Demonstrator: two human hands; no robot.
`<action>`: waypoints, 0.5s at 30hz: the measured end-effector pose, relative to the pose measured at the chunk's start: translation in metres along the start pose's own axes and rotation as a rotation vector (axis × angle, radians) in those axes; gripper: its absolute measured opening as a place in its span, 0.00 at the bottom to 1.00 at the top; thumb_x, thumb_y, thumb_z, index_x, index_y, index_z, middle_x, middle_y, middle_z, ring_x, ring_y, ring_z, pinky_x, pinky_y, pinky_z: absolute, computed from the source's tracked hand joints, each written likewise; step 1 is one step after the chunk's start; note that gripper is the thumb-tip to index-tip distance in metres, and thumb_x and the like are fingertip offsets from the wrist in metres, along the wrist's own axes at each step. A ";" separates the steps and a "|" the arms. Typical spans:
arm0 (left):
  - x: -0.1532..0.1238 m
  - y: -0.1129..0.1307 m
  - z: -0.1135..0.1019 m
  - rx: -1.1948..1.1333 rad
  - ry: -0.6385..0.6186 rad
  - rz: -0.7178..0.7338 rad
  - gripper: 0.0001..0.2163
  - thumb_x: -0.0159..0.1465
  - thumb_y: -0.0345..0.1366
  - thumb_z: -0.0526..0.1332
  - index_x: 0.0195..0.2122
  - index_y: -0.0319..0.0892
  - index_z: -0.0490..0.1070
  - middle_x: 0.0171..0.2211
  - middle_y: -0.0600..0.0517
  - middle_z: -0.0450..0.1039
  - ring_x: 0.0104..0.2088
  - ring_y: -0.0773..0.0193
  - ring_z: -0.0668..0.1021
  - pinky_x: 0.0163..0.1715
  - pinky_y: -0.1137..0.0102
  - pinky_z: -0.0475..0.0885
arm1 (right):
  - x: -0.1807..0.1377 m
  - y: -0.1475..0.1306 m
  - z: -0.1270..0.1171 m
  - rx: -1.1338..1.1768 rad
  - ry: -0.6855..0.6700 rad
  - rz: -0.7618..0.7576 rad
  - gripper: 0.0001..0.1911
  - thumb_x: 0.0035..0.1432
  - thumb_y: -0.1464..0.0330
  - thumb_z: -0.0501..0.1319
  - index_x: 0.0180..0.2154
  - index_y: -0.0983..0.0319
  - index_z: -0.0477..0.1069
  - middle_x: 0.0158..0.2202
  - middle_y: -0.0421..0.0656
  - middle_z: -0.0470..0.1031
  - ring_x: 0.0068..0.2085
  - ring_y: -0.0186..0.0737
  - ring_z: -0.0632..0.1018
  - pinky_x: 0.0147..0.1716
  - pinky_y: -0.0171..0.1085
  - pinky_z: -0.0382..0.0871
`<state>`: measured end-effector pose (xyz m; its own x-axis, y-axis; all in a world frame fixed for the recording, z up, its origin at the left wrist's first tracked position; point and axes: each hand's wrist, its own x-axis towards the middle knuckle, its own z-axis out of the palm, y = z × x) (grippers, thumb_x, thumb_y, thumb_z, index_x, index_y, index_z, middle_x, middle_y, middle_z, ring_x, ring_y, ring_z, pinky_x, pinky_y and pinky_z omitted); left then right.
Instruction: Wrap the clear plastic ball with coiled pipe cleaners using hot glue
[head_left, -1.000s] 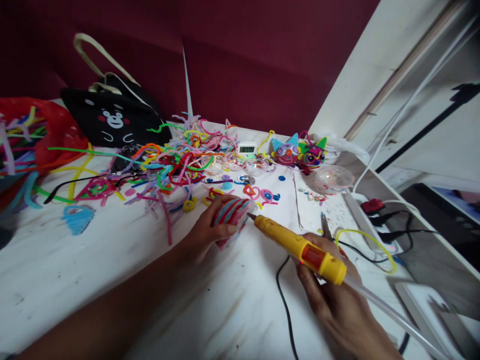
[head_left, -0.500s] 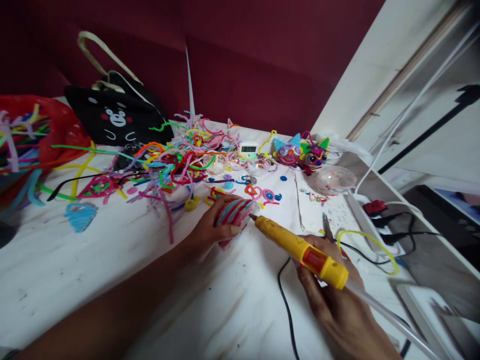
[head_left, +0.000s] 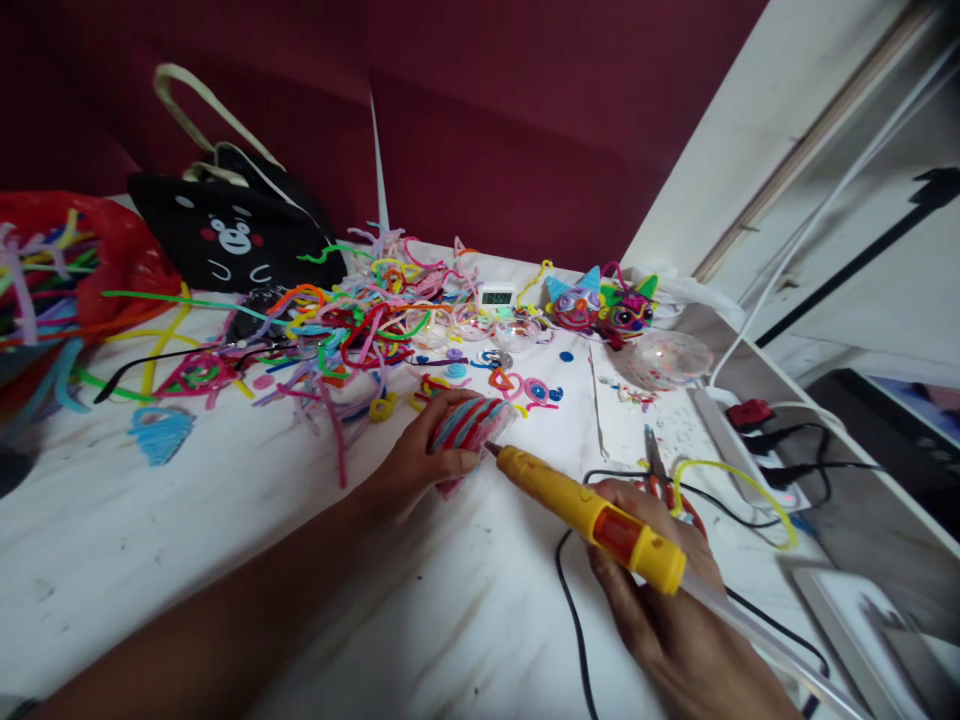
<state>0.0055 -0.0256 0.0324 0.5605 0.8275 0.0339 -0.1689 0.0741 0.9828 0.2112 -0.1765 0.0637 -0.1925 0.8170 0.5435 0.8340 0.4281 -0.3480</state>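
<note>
My left hand (head_left: 421,450) grips a rounded clear shell (head_left: 469,432) covered with red, pink and blue pipe-cleaner stripes, held just above the white table. My right hand (head_left: 667,590) is closed around a yellow hot glue gun (head_left: 577,500), and a long translucent glue stick (head_left: 765,635) sticks out of its rear. The gun's dark nozzle points at the right edge of the striped shell, at or very near it; actual contact cannot be made out. Behind my right hand lie orange-handled scissors (head_left: 656,465), partly covered by it.
A tangle of pipe cleaners (head_left: 360,320) spreads along the back, beside a black bag (head_left: 240,240) and a red bag (head_left: 142,260). A small digital clock (head_left: 496,298), two decorated cat-like heads (head_left: 576,305) and a clear dome (head_left: 670,360) stand behind. A power strip (head_left: 750,450) lies right.
My right hand has moved the glue gun slightly left and down, so the nozzle now sits lower along the shell's edge. My left hand has hardly moved.
</note>
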 end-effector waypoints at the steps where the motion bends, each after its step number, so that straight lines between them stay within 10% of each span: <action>1: 0.000 0.000 0.000 -0.005 -0.001 -0.004 0.28 0.50 0.39 0.68 0.52 0.47 0.66 0.44 0.51 0.70 0.36 0.63 0.70 0.28 0.73 0.62 | 0.000 0.000 0.000 0.001 0.004 -0.006 0.17 0.62 0.76 0.53 0.52 0.59 0.60 0.39 0.46 0.73 0.30 0.42 0.76 0.28 0.38 0.71; 15: -0.001 0.002 0.002 0.022 0.029 -0.002 0.27 0.47 0.39 0.68 0.50 0.47 0.68 0.41 0.51 0.71 0.37 0.59 0.71 0.29 0.70 0.63 | -0.003 0.005 0.001 -0.030 0.021 0.026 0.17 0.62 0.77 0.54 0.51 0.58 0.62 0.40 0.45 0.74 0.34 0.41 0.77 0.30 0.36 0.71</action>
<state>0.0065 -0.0271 0.0351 0.5374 0.8429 0.0266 -0.1495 0.0641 0.9867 0.2154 -0.1763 0.0591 -0.1598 0.8197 0.5501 0.8537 0.3945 -0.3400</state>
